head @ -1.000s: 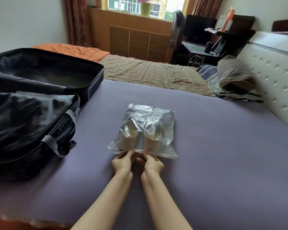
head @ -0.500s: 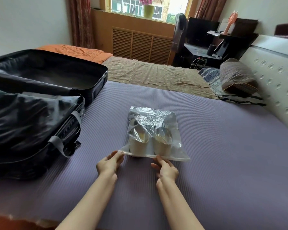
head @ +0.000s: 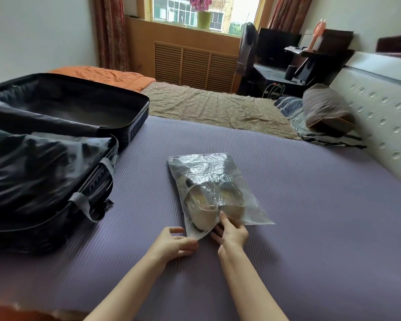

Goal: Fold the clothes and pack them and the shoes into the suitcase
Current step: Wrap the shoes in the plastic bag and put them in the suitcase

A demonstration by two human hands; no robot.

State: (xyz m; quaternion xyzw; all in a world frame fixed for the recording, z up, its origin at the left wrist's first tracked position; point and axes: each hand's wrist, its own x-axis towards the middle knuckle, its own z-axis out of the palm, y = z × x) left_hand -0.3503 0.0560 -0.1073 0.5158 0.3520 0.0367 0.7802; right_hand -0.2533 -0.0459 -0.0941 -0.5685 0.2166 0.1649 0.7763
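A clear plastic bag (head: 208, 167) holding a pair of beige shoes (head: 203, 205) lies askew on the purple bed cover, its near corner turned toward me. My left hand (head: 174, 243) pinches that near corner with curled fingertips. My right hand (head: 230, 232) holds the bag's near edge beside it, index finger laid on top by the shoe heels and thumb tucked beneath the plastic. The black suitcase (head: 134, 105) lies open at the left, about a forearm's length from the bag, with dark fabric filling its near half.
A purple ribbed cover (head: 299, 216) spreads to the right of the bag. A white headboard (head: 380, 117) borders the right side. A striped pillow (head: 326, 110) lies at the far right, and a brown sheet (head: 213, 105) and an orange blanket (head: 102, 74) lie beyond.
My hands spread apart along the bag's near edge, then closed in again. The bag has swung so its near-left corner points at me, and the view has moved closer.
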